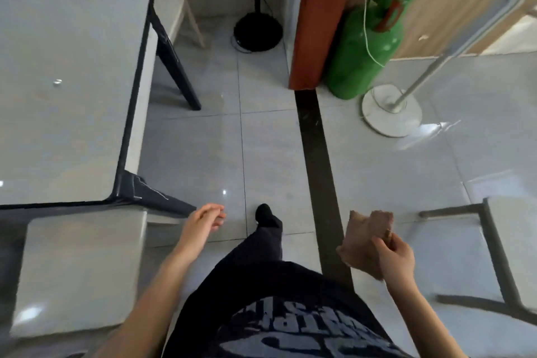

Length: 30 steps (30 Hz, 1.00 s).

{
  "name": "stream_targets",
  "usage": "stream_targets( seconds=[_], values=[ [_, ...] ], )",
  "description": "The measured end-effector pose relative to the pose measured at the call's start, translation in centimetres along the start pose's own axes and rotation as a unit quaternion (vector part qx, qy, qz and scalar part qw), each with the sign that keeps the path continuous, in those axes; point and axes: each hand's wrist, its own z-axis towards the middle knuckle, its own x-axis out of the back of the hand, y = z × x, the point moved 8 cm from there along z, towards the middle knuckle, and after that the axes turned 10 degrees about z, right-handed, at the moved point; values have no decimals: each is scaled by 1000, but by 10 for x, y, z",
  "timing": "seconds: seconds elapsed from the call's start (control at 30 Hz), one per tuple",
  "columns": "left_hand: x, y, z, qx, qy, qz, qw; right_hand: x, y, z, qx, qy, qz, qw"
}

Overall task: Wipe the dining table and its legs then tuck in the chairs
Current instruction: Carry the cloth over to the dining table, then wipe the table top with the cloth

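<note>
Open tiled floor [270, 148] is lying between the dining table [66, 90] and a chair [511, 241] standing well apart at right. The table, at left, is showing a pale glossy top with a dark rim, its long axis running away. The right hand [396, 256] is gripping a brown cloth [366, 238]. The left hand [203, 224] is hanging relaxed and holding nothing, near the corner leg [162, 200].

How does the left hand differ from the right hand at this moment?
The left hand is empty with relaxed fingers; the right hand grips a brown cloth. The left hand is close to the dining table; the right hand is closer to the right-side chair. Both are held above the tiled floor.
</note>
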Motion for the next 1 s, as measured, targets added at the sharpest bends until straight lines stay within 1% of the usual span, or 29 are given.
stream_targets(
  seconds=[0.1,0.2,0.3,0.43,0.53,0.63,0.73,0.87,1.0],
  values=[
    [18,39,45,9,11,-21,1000,-40,-54,41,-2,-6,15,1000],
    [36,68,82,7,27,-28,999,-88,-121,70,22,-29,25,999],
    [55,74,112,34,42,-36,998,-138,-181,92,51,-65,20,996],
    [81,82,137,45,84,-41,995,-213,-254,120,90,-124,-24,988],
    [88,84,149,83,116,-88,986,-271,-304,142,127,-175,-61,974],
    [95,81,167,124,158,-136,970,-328,-350,161,150,-232,-96,956],
    [106,93,186,153,218,-190,945,-383,-403,180,179,-285,-127,933],
    [125,123,200,161,287,-249,911,-448,-478,184,217,-352,-157,897],
    [159,156,208,141,354,-303,873,-523,-535,171,247,-430,-180,850]
  ],
)
